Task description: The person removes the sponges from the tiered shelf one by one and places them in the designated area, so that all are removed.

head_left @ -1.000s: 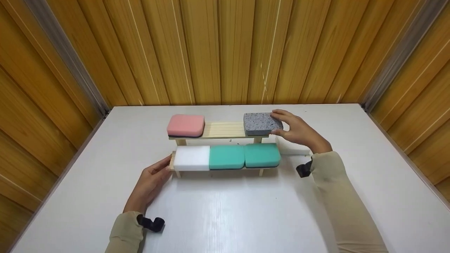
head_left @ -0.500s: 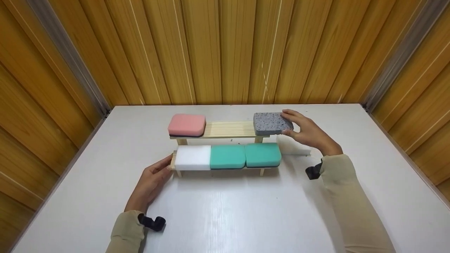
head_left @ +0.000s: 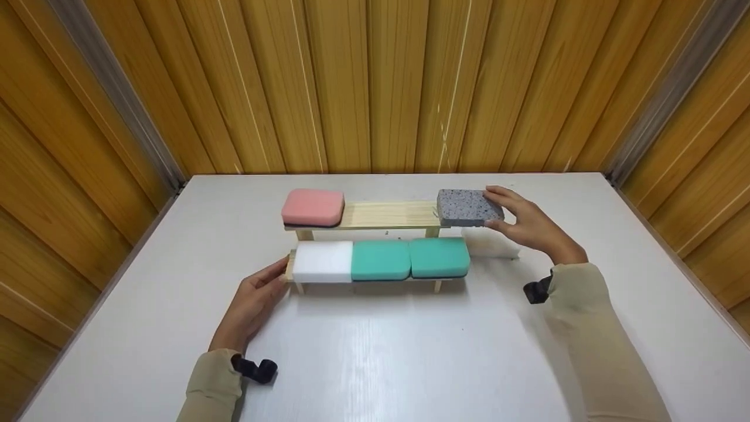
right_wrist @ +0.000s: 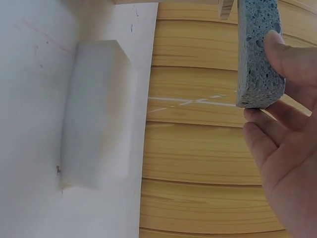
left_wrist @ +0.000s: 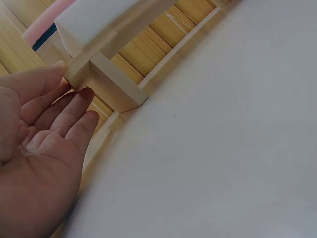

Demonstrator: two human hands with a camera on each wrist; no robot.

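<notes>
Right hand [head_left: 530,225] in a pinch

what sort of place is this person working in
Probably a small enclosed work booth: a flat white tabletop is walled on three visible sides by yellow-brown wood-grain panels, with straight grey strips running down the two corners. What lies beyond the panels isn't shown.

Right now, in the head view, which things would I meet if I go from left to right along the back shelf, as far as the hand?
Pink sponge → bare stretch of the wooden back shelf → gray speckled sponge → right hand.
</notes>
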